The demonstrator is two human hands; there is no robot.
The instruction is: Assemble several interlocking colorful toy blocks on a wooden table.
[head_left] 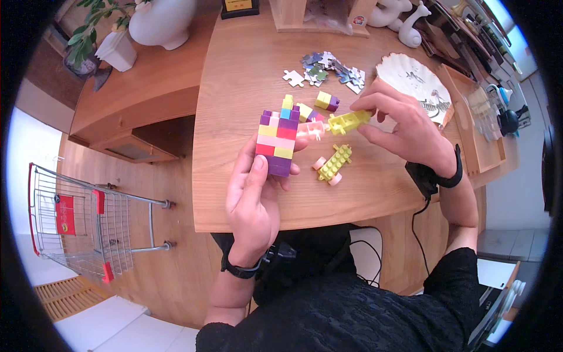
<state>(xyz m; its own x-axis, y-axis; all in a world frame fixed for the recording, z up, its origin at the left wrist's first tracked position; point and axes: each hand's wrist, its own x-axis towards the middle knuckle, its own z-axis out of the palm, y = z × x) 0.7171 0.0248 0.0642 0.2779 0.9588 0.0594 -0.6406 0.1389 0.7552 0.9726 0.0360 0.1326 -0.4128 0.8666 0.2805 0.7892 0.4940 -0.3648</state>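
My left hand (256,196) is closed round a block of stacked toy bricks (277,141) in purple, yellow, pink and red, with a blue and a yellow brick rising from its top. My right hand (399,120) pinches a yellow-green toy piece (348,121) at its right end, between thumb and fingers. Touching that piece's left end is a pink toy piece (311,129); whether they are joined I cannot tell. Nearer me on the table lies a yellow-green studded base (335,162) with pale pink wheels. Loose yellow and purple bricks (326,101) lie beyond my hands.
Jigsaw pieces (328,70) lie scattered farther back on the wooden table (234,88). A scalloped white plate-like thing (415,82) is at the right, beside a wooden tray (469,117). A black cable (415,234) runs from my right wrist. A wire shopping cart (88,217) stands left.
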